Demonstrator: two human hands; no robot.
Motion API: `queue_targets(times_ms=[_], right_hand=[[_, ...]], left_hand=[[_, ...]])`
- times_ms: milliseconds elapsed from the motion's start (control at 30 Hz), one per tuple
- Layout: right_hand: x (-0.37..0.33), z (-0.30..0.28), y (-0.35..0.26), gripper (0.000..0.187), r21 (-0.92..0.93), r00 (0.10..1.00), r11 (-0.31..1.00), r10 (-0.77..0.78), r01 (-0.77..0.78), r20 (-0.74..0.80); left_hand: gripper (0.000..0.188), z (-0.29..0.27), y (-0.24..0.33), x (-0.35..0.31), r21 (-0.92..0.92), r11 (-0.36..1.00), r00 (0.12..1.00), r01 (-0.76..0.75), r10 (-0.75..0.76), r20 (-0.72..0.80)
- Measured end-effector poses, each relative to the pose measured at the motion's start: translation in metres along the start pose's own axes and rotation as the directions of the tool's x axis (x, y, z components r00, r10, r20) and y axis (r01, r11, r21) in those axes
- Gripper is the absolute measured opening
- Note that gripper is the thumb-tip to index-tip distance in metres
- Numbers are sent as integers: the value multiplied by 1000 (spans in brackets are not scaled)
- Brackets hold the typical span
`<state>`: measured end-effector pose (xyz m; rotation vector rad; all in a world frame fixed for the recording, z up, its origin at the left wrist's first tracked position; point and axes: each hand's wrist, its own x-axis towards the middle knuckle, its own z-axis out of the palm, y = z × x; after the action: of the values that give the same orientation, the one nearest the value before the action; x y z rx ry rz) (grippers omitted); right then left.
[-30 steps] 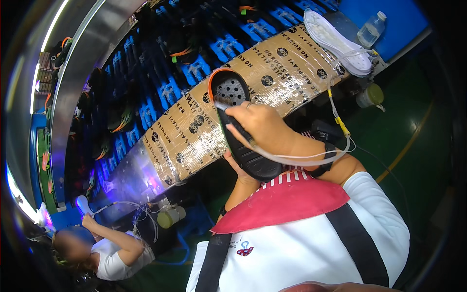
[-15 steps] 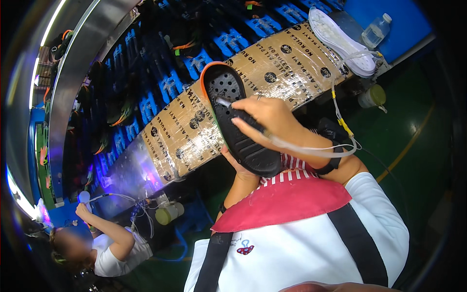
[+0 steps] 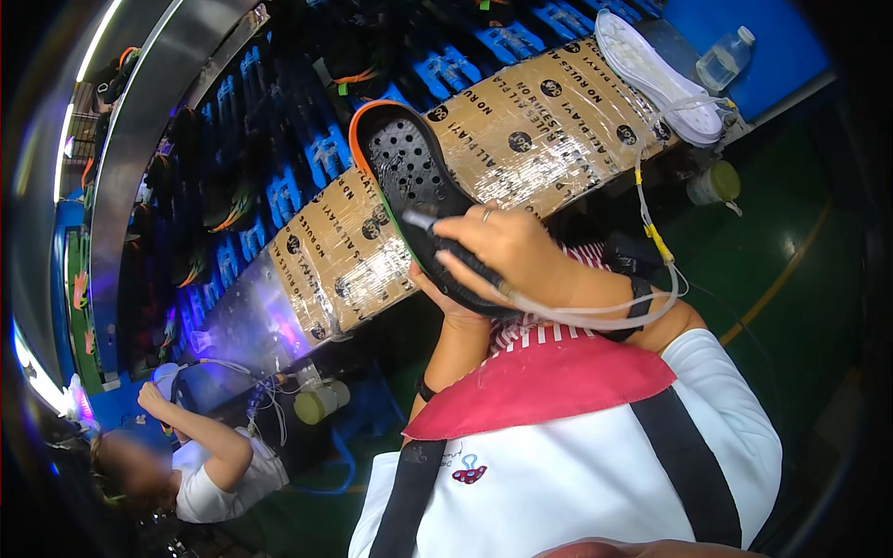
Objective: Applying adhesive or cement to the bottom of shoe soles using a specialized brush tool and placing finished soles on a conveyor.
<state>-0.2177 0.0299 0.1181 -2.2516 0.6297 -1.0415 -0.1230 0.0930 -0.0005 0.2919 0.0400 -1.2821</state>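
Observation:
A black shoe sole [image 3: 402, 153] with rows of holes at its far end and an orange and green rim stands tilted in front of me. My left hand [image 3: 453, 296] is closed around its near end from below, partly hidden by the sole. In my right hand [image 3: 512, 249] is a tube-fed glue brush [image 3: 423, 220], its blurred tip at the middle of the sole's inner face. A clear tube [image 3: 577, 316] runs from the brush back past my right wrist. The sole's far part looks wet and shiny.
Under the sole lies a cardboard-covered ledge [image 3: 521, 130] wrapped in plastic. Beyond it, blue racks [image 3: 437, 74] carry dark shoe parts. A white sole [image 3: 656, 79] and a clear bottle [image 3: 726, 60] lie at far right. A co-worker's arm [image 3: 200, 437] reaches in at lower left.
The brush and my right hand have moved down along the sole, toward its near end. The sole's far end has shifted left and slightly up.

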Motion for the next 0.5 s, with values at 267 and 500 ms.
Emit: queue_targets(times_ms=[267,500], right_hand=[[-2,-2,0,26,336,993,934,-117,120,-31],[-15,9,-6,26,138,987,978,-159,153,29]], left_hand=[[97,25,8,8,61,998,962,36,-51,269],[92,27,9,14,-67,990,937,125,-96,337]])
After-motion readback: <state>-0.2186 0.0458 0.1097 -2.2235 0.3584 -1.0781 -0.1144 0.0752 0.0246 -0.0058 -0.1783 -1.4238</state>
